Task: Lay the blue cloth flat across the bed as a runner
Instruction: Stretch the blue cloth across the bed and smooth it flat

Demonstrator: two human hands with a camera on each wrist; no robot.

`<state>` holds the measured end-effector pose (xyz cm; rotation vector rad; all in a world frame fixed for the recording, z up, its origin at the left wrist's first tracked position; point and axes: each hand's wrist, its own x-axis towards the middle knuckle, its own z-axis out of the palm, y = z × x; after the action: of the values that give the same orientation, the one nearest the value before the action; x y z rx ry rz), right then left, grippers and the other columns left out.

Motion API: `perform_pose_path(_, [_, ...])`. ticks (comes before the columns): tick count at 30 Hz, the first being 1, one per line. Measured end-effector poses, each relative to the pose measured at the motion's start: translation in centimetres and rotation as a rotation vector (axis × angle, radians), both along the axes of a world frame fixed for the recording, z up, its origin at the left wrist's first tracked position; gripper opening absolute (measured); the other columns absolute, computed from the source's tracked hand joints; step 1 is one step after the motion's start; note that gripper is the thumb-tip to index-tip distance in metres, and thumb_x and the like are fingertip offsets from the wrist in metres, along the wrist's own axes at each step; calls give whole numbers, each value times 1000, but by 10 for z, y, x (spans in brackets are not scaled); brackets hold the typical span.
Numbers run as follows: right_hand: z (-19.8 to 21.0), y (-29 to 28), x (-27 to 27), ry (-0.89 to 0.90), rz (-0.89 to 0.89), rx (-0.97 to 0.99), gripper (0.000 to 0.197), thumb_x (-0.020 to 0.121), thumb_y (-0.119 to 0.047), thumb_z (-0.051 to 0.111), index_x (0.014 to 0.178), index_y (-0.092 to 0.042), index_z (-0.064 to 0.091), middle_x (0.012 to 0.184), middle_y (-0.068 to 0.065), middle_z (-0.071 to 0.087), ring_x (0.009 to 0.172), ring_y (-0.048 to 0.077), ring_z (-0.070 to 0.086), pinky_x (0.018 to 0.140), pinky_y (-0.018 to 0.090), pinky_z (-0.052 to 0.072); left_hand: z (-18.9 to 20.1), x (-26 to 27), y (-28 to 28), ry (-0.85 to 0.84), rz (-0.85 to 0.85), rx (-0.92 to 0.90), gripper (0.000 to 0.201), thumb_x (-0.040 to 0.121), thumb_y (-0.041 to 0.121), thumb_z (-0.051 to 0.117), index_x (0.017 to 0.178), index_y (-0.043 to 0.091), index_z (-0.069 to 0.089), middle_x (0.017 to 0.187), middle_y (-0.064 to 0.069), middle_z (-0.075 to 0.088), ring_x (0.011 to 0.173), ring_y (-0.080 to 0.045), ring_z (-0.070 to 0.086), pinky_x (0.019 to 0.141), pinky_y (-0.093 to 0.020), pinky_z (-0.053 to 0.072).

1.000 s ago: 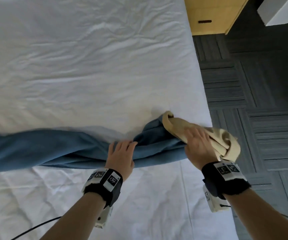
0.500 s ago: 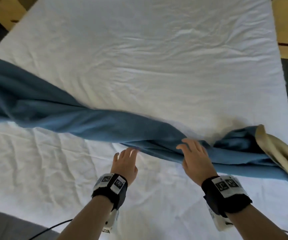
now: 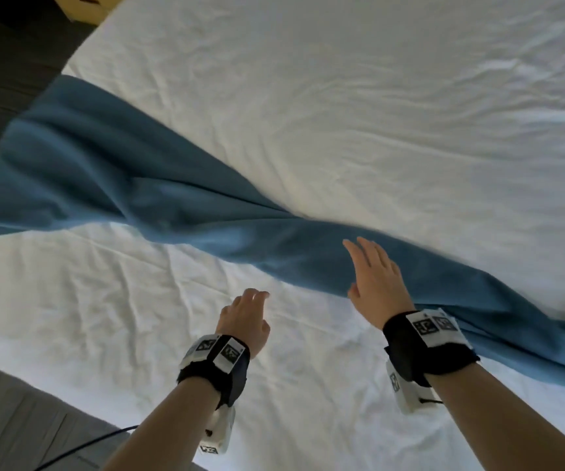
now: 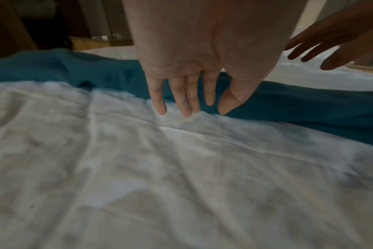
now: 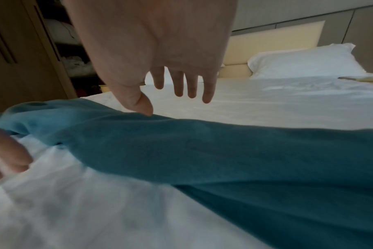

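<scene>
Blue cloth (image 3: 206,212): stretched across my bed (image 3: 376,113) from nine to four o'clock but bunched and twisted mid-length, spreading and smoothing left; my left hand (image 3: 245,321) relaxed over the sheet, my right hand (image 3: 376,283) flat-fingered above the cloth, both gripping nothing.
</scene>
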<state>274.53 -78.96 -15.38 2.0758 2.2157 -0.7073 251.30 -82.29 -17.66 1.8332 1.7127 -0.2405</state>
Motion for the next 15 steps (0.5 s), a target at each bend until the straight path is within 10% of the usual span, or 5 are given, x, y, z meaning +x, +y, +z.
perform_pose_path(8, [-29,49,-13,-196,-42,-177,99,82,-31,66,149,-20,-6,155,3,24,144,30,16,115,55,17,-28,-16,20,-283,306,-166,51,89,14,48,138,15,35,140,-5,40,121,-21,51,103,-37,41])
perform_pose_path(15, [-46,9,-26,-101,260,-168,36,87,-15,49,122,-22,50,117,1,57,111,24,53,92,36,38,-45,-10,43,-617,830,-180,42,85,18,62,121,8,44,117,-8,62,100,-18,61,89,-33,46])
